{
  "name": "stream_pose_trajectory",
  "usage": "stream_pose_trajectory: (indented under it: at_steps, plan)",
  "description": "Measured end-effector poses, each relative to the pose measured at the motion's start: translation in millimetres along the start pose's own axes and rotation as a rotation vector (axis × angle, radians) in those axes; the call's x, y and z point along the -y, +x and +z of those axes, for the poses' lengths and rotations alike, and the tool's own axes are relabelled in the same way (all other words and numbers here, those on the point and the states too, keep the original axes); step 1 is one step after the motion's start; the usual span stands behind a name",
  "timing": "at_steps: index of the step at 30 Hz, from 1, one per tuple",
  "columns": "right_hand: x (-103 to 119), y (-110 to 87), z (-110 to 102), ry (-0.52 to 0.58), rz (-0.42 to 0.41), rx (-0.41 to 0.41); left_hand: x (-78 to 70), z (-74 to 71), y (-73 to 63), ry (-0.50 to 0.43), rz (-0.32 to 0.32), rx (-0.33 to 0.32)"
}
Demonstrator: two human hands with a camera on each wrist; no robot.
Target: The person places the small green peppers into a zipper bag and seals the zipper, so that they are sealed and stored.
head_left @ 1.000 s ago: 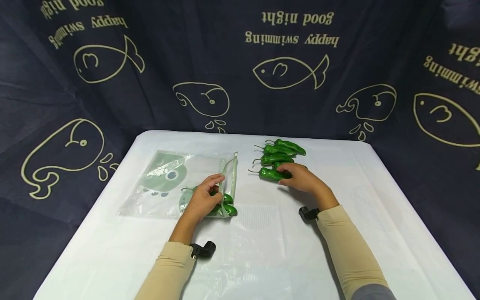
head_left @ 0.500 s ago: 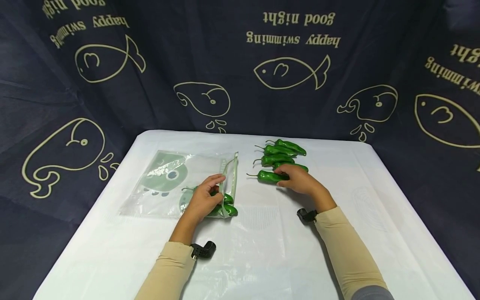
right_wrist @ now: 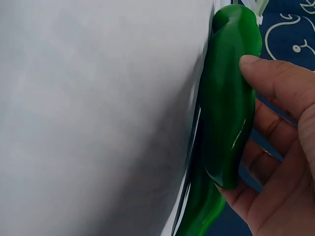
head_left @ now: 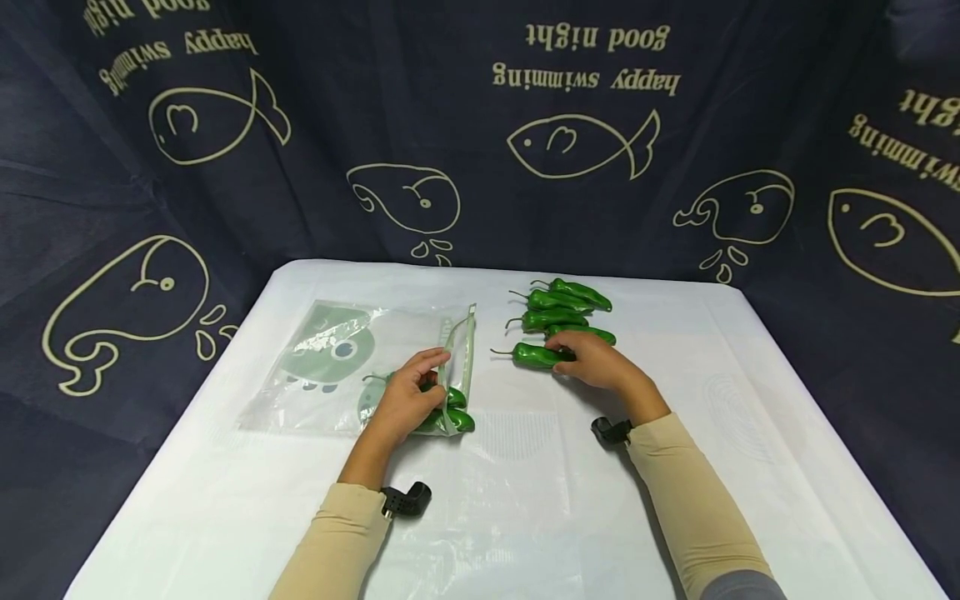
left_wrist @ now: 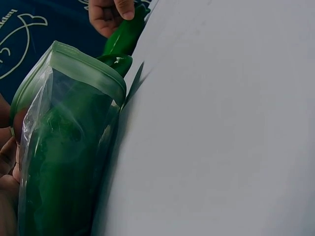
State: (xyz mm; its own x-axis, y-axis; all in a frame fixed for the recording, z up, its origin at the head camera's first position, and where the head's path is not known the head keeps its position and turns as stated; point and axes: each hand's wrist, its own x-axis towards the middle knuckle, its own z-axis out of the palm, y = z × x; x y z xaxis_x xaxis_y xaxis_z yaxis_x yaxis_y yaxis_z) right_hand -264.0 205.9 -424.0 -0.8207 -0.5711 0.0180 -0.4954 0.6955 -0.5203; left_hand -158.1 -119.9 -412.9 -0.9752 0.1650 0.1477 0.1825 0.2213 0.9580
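Observation:
My right hand [head_left: 596, 358] grips a green pepper [head_left: 534, 356] by its tip end, its stem pointing left. In the right wrist view the thumb [right_wrist: 266, 73] lies along that pepper [right_wrist: 229, 98], with the other fingers behind it. My left hand [head_left: 408, 396] pinches the rim of a clear zip bag [head_left: 405, 325] and keeps its mouth parted toward the right. Inside the bag lie green peppers [head_left: 457, 421], partly hidden by the left hand. Up close, the left wrist view shows the bag's green zip strip [left_wrist: 88, 71] and a pepper [left_wrist: 64, 147] behind the film.
Several more green peppers [head_left: 558, 300] lie in a stack beyond the right hand. A white cloth covers the table [head_left: 480, 517]. A dark printed curtain [head_left: 480, 217] hangs behind it. Each wrist wears a black camera [head_left: 611, 431].
My right hand has drawn its pepper slightly toward me and to the left, away from the other peppers. The left hand and the bag stay where they were.

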Motion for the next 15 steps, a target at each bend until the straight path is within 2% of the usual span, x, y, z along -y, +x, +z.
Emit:
stream_pose_trajectory:
  at_steps: [15]
  plan:
    - [2.9, 0.0, 1.2, 0.052, -0.029, -0.003, 0.6, 0.1, 0.3, 0.013, -0.01, 0.002]
